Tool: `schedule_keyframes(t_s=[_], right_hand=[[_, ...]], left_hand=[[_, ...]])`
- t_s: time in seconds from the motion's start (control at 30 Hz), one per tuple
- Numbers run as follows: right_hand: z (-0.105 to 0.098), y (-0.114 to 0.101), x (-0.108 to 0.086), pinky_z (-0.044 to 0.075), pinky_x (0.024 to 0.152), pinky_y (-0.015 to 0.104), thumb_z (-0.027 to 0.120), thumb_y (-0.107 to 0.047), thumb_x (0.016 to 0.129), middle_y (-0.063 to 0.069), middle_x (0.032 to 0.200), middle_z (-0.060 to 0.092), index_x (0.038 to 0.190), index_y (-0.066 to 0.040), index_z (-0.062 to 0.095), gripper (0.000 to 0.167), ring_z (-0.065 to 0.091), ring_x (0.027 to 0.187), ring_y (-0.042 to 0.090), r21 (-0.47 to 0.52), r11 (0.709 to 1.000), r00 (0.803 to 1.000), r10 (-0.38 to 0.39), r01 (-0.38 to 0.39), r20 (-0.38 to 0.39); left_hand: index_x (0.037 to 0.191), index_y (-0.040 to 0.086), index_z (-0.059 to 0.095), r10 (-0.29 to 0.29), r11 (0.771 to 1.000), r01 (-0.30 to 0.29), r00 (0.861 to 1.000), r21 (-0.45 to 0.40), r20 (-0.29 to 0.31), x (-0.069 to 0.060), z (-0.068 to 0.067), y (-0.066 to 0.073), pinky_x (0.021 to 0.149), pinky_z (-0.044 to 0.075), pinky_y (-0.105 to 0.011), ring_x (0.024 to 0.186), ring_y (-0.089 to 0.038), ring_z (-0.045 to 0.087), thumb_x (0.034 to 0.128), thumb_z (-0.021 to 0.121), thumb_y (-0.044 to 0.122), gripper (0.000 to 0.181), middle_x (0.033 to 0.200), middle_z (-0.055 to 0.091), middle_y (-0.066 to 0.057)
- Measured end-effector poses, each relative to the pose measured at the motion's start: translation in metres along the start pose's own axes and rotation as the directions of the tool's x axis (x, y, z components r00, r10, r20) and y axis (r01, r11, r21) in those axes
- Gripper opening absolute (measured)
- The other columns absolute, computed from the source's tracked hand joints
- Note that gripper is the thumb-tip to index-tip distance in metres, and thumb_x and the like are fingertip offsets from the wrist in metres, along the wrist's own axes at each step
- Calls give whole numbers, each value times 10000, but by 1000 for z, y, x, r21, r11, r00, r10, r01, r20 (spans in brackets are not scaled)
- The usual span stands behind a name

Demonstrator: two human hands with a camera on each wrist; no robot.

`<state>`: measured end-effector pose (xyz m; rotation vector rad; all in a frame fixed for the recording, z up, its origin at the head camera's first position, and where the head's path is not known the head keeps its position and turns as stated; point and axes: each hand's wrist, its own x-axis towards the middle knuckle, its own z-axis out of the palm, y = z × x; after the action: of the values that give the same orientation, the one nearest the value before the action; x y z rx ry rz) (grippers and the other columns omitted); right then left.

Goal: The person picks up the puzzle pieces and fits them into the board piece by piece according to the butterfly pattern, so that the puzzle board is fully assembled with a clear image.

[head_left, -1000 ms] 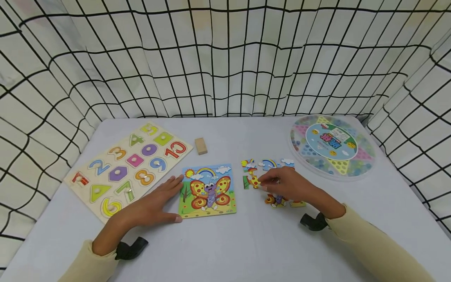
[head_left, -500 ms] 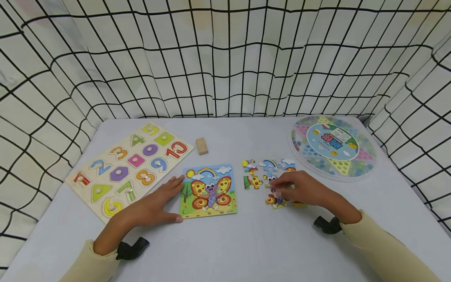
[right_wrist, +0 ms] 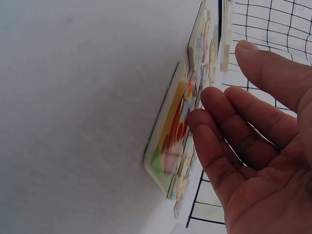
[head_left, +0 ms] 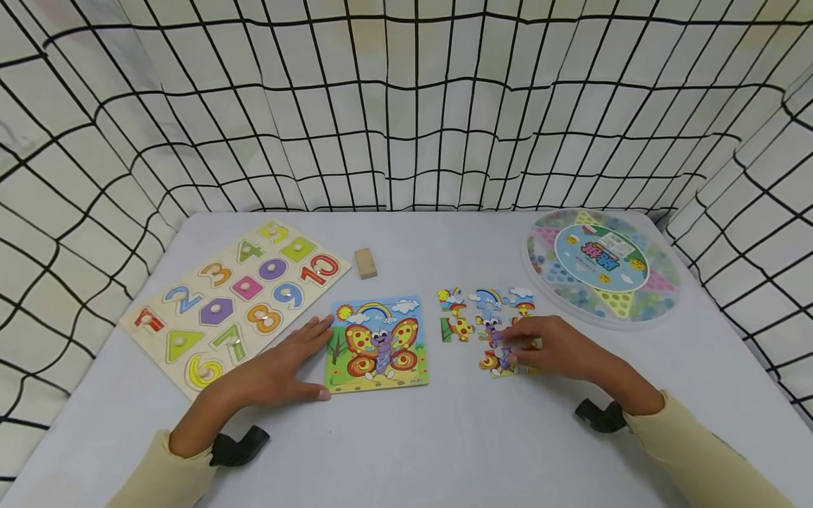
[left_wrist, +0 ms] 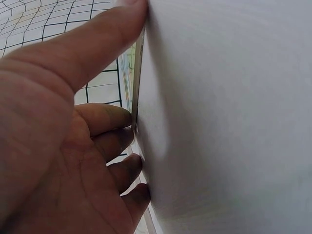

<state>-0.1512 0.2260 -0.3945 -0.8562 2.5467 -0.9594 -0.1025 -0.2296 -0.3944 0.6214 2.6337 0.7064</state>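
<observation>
A square butterfly puzzle point(head_left: 381, 346) lies face up in the middle of the table. My left hand point(head_left: 267, 381) touches its left side with spread fingertips and thumb; the left wrist view shows them along the board's thin edge point(left_wrist: 138, 78). To the right, several loose puzzle pieces point(head_left: 457, 329) are laid out in rough rows, small gaps between them. Over the right side of these pieces hovers my right hand point(head_left: 562, 349), hiding some of them. The right wrist view shows its fingers loosely bent and the thumb apart, nothing between them, beside a corner piece point(right_wrist: 175, 131).
A wooden number board point(head_left: 155, 343) lies slanted at the left, partly behind my left forearm. A small wooden block point(head_left: 365, 264) is behind the butterfly puzzle. A round plastic game box point(head_left: 600, 261) stands at the back right. Black netting over white cloth surrounds the table.
My right hand has moved right, from the left pieces to the right side of the loose pieces. The middle pieces with the purple body have come into sight. My left hand stays put.
</observation>
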Motion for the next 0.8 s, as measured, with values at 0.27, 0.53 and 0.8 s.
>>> schedule_keyframes(t_s=[0.27, 0.53, 0.8], right_hand=[[6, -2, 0, 526, 759, 273, 764, -150, 851, 0, 1119, 656, 1174, -67, 690, 342, 566, 948, 178, -17, 1000, 1000, -10, 10, 10], [9, -6, 0, 502, 767, 299, 781, -153, 834, -15, 1066, 581, 1190, -110, 699, 368, 521, 958, 190, -131, 991, 999, -13, 17, 31], [12, -7, 2, 470, 684, 253, 778, -111, 830, -58, 982, 529, 1169, -138, 706, 348, 482, 854, 130, -173, 984, 998, -43, 49, 39]], left_hand=[[1538, 53, 257, -8, 1000, 8, 1000, -2, 0, 0, 0, 1, 1132, 159, -578, 1469, -350, 54, 801, 774, 446, 983, 1620, 121, -92], [1541, 56, 251, -3, 1000, 3, 1000, 2, 4, 0, -1, 1, 1133, 162, -572, 1470, -346, 51, 805, 767, 455, 984, 1621, 119, -85], [1538, 50, 255, -6, 1000, 6, 1000, -2, 5, 0, -1, 0, 1133, 161, -573, 1469, -348, 50, 801, 777, 436, 982, 1621, 121, -86]])
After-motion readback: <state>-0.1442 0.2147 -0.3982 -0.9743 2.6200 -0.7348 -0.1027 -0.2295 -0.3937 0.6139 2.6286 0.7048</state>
